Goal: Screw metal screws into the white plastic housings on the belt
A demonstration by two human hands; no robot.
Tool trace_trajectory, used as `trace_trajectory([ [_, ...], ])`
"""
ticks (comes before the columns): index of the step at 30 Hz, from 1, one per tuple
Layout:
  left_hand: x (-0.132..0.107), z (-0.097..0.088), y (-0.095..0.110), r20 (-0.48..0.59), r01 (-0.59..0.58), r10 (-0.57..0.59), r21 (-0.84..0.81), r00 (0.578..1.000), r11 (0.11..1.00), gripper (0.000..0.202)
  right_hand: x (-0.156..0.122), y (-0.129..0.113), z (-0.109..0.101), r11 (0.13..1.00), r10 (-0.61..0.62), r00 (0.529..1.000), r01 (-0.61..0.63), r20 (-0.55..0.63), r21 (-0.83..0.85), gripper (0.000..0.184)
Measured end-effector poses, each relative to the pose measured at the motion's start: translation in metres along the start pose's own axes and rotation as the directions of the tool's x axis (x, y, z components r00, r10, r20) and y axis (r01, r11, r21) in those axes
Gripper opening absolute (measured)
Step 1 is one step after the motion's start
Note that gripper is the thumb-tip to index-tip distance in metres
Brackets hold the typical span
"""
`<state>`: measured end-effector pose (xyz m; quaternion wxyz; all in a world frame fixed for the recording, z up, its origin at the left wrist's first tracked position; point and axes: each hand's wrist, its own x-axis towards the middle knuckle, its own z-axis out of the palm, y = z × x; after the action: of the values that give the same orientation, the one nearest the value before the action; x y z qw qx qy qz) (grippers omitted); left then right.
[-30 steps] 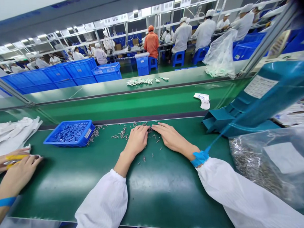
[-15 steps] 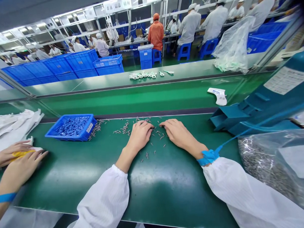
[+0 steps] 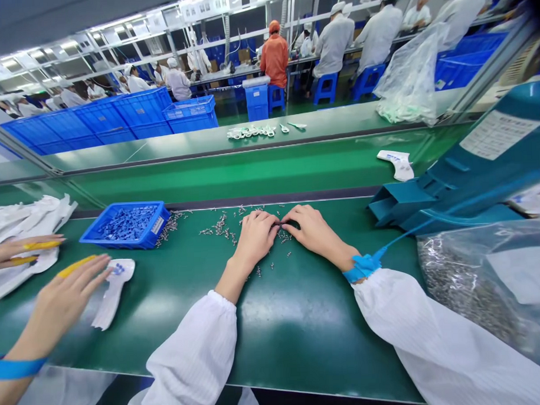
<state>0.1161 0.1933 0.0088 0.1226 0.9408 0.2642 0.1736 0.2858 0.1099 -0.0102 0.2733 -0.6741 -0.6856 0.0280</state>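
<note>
Nearing: my left hand (image 3: 258,233) and right hand (image 3: 313,233), closer than before; whether grasping, I cannot tell.
Metal bits (image 3: 220,225): around both.
White piece (image 3: 111,298): now uncovered.

Head camera: worn on the head, facing forward and down
Green workbench (image 3: 310,343): close below, filling the lower half
Left hand (image 3: 256,235), right hand (image 3: 312,232): near mid-frame
Background workers (image 3: 334,42): distant, along the top
</note>
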Motion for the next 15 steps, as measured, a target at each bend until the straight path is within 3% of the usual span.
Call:
trace_trajectory([
  [4,-0.001,-0.002,0.004,-0.034,0.018,-0.019,-0.035,0.999,0.999,0.012,-0.003,-0.004,-0.005,0.996,-0.018,0.998,0.023,-0.054,0.083,0.016],
  [8,-0.002,-0.006,0.008,-0.066,0.014,-0.021,-0.1,0.998,0.995,0.016,-0.006,-0.01,-0.013,0.981,0.052,0.991,-0.027,-0.127,0.192,0.015],
  [15,0.0,-0.01,0.011,-0.104,0.001,-0.02,-0.173,0.994,0.985,0.018,-0.006,-0.018,-0.023,0.967,0.067,0.987,-0.028,-0.148,0.253,0.011],
])
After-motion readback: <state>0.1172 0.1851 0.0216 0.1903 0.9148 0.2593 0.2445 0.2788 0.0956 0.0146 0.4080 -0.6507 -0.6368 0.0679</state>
